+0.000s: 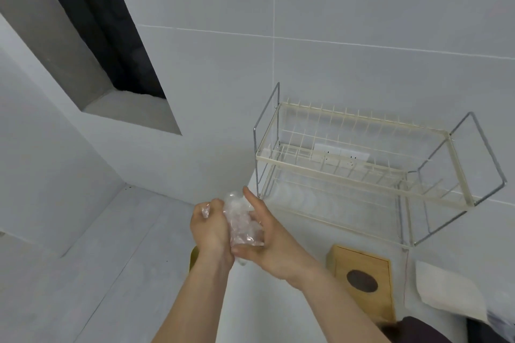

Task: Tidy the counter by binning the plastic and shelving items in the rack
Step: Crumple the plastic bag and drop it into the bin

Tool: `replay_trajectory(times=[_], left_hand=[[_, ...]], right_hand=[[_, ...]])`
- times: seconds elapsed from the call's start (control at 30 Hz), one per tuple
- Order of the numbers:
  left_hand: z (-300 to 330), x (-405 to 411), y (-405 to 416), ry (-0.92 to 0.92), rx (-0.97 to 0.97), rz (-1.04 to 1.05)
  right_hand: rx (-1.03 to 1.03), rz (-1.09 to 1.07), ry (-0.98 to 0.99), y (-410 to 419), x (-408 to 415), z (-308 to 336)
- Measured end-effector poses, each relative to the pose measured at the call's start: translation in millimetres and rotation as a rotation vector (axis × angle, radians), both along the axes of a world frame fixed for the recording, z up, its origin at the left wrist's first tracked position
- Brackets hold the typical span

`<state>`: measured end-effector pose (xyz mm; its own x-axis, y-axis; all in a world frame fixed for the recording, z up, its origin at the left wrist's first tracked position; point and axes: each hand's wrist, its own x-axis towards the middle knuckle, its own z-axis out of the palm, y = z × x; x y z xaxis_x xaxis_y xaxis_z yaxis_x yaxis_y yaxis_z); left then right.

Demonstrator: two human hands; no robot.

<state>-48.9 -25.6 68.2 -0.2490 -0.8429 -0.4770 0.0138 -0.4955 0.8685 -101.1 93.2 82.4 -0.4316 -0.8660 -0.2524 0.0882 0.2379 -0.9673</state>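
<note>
A crumpled wad of clear plastic [242,223] is pressed between both my hands above the white counter's left end. My left hand [209,231] closes around its left side and pinches a bit of film at the top. My right hand [270,242] cups the plastic from the right with the thumb raised. A cream two-tier wire rack [359,167] stands on the counter against the tiled wall, to the right of my hands. Its upper tier looks bare, and white plates [295,198] stand in the lower tier.
A wooden tissue box [362,278] with a dark oval opening lies on the white counter [301,223] in front of the rack. A folded white cloth [446,289] lies right of it. Something yellowish [194,256] peeks out below my left wrist. Grey floor stretches to the left.
</note>
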Motion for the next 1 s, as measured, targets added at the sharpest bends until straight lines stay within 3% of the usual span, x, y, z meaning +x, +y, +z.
replay_trajectory(times=[0.2,0.33,0.47,0.67,0.8,1.0], left_hand=[[-22,21,-39,-0.003,0.037,-0.162],[-35,48,-71,0.052,0.066,-0.390],[-54,85,-119,0.050,-0.078,-0.597],[-124,107,-181,-0.395,-0.469,-0.675],[-179,106,-208,-0.597,-0.442,-0.661],[-279,96,-221,-0.701,-0.311,-0.663]], right_hand=[[0.065,-0.250,0.216,-56,17,-27],[0.145,-0.371,0.180,-93,17,-42],[0.263,-0.348,0.178,-138,8,-69],[0.389,-0.177,0.243,-208,19,-122],[0.488,-0.071,0.370,-238,22,-175],[0.717,0.091,0.479,-270,21,-257]])
